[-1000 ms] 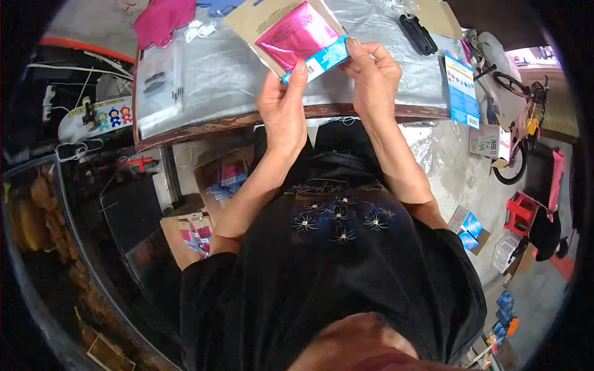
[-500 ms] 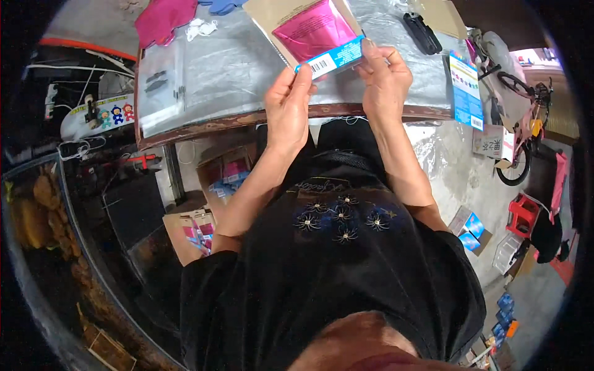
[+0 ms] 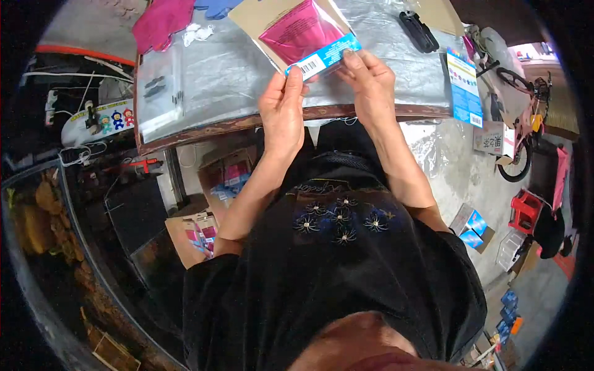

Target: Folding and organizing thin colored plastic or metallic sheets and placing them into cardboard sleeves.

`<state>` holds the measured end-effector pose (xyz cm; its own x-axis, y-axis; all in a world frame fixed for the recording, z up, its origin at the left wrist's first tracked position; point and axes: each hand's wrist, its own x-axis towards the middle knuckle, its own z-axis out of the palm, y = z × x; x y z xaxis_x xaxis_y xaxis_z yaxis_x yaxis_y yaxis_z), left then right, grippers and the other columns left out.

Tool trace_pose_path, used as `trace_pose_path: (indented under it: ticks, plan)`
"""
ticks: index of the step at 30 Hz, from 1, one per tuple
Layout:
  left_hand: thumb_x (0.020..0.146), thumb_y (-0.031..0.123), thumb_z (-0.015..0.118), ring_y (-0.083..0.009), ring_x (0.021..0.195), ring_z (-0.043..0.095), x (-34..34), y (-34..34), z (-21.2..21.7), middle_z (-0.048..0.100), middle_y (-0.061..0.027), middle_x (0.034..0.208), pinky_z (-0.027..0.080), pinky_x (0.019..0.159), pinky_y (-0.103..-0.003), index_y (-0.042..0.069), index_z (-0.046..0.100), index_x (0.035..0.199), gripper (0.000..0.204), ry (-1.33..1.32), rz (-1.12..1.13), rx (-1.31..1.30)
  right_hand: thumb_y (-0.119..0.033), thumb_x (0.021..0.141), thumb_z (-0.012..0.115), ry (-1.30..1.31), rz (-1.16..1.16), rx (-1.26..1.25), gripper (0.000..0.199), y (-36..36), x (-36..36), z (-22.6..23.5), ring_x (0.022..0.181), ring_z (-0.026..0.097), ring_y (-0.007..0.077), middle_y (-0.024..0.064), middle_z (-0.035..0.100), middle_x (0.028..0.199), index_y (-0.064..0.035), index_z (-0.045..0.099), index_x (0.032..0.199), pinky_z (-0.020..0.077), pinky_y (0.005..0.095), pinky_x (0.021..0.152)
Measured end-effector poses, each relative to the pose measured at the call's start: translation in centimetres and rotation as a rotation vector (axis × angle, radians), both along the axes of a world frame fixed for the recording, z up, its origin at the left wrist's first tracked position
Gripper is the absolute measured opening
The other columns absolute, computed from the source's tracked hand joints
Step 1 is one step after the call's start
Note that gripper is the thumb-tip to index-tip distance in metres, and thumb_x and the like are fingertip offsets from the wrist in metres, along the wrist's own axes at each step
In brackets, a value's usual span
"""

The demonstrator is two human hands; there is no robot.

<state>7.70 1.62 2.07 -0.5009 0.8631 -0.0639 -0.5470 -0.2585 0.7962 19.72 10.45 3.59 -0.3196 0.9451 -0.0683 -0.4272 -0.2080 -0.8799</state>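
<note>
Both hands hold a flat clear packet with a pink item inside, a tan card backing and a blue-and-white label strip along its near edge. My left hand pinches the strip's left end with thumb and fingers. My right hand grips the strip's right end. The packet is raised just above a table covered in grey plastic sheeting.
A pink cloth lies at the table's far left, a clear bag with small dark parts at its left edge, a black tool far right, a blue card at the right edge. Cardboard boxes sit under the table; a small bicycle stands right.
The packet has been lifted farther from me and turned, and both hands have followed it, closing in on the label strip.
</note>
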Motion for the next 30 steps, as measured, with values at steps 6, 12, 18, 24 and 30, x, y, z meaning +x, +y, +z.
trace_pose_path:
  ticks: [6,12,18,24,30]
  plan:
    - [0.105,0.022,0.058,-0.0091,0.094,0.062,0.2,-0.1,0.3,0.069,-0.0043,0.106,0.044,0.080,-0.024,0.001,0.067,0.112,0.025,-0.012,-0.022,-0.002,-0.015,0.093,0.073,0.006,0.021,0.011,0.011,0.1,0.3,-0.7,0.080,0.061,0.0061,-0.0006,0.071,0.091,-0.0057,0.072,0.100,0.0476,0.0230,0.076]
    - [0.103,0.020,0.060,-0.0097,0.095,0.065,-0.1,-0.3,0.7,0.071,-0.0046,0.106,0.046,0.081,-0.025,0.001,0.067,0.112,0.022,0.078,-0.069,-0.111,-0.013,0.093,0.073,0.043,-0.060,-0.051,0.012,0.1,0.1,-0.4,0.082,0.063,0.0076,0.0006,0.071,0.093,-0.0047,0.072,0.102,0.0486,0.0243,0.078]
    - [0.102,0.017,0.062,-0.0108,0.091,0.067,-0.6,-0.3,0.1,0.074,-0.0073,0.102,0.048,0.081,-0.025,0.001,0.068,0.110,0.019,0.183,-0.145,-0.181,-0.010,0.093,0.072,0.109,-0.086,-0.070,0.012,0.5,0.3,-0.5,0.087,0.067,0.0120,0.0034,0.073,0.097,-0.0035,0.072,0.103,0.0508,0.0282,0.082]
    - [0.101,0.016,0.063,-0.0131,0.091,0.067,-0.3,0.0,0.1,0.074,-0.0119,0.103,0.047,0.080,-0.025,0.000,0.067,0.108,0.018,0.186,-0.162,-0.141,-0.010,0.094,0.071,0.049,-0.052,-0.053,0.011,1.2,1.2,-0.7,0.089,0.068,0.0134,0.0051,0.073,0.099,-0.0029,0.071,0.103,0.0523,0.0305,0.085]
    - [0.101,0.015,0.063,-0.0110,0.089,0.067,-0.1,0.5,-0.3,0.075,-0.0094,0.101,0.047,0.079,-0.024,0.001,0.068,0.106,0.016,0.145,-0.133,-0.124,-0.012,0.095,0.070,0.087,-0.063,-0.122,0.013,0.7,0.5,0.9,0.083,0.066,0.0109,0.0043,0.072,0.097,-0.0021,0.071,0.104,0.0514,0.0279,0.080]
